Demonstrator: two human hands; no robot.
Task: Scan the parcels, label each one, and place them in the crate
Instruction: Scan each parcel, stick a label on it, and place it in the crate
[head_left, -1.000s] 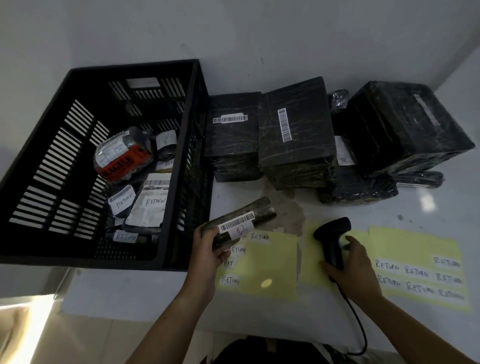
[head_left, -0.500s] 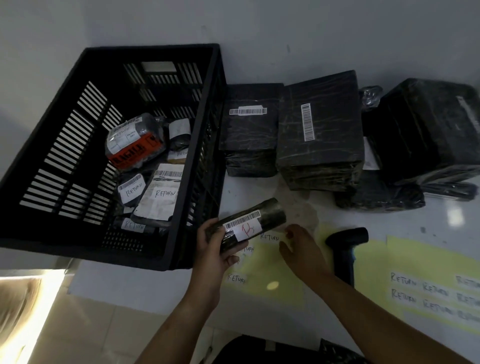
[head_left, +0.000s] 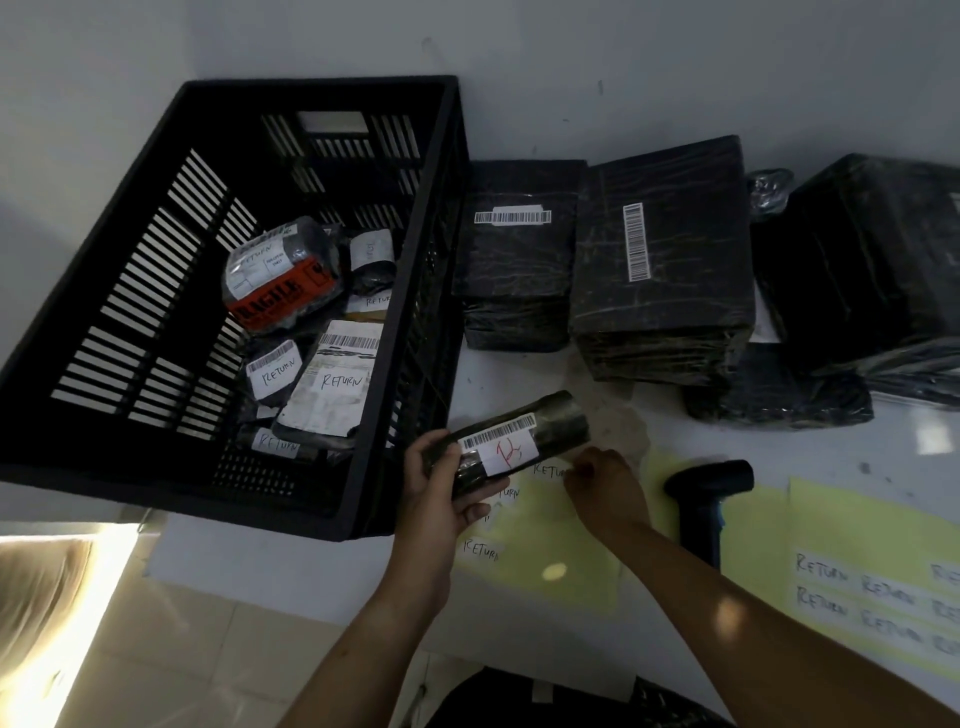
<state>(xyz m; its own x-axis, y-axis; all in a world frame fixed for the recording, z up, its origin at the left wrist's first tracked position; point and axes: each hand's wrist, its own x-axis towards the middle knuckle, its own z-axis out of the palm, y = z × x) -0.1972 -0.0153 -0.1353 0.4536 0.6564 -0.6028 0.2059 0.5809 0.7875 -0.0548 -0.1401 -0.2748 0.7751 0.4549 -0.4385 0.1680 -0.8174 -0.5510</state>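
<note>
- Now my left hand (head_left: 441, 499) clamps the parcel (head_left: 519, 441) by its near-left end; its long axis slants away to the far right.
- My right hand (head_left: 605, 488) curls at a RETURN sticker (head_left: 548, 470) just beneath the parcel; whether it has the sticker pinched I cannot tell.

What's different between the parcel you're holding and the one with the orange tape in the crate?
The slim parcel is gripped in the left hand; the orange-taped parcel lies in the crate. The slim parcel is a long narrow roll, the orange-taped parcel a plumper bundle. The orange-taped parcel bears a handwritten RETURN label; the slim parcel shows a barcode and a red scribble. Both are wrapped in dark plastic.
</note>
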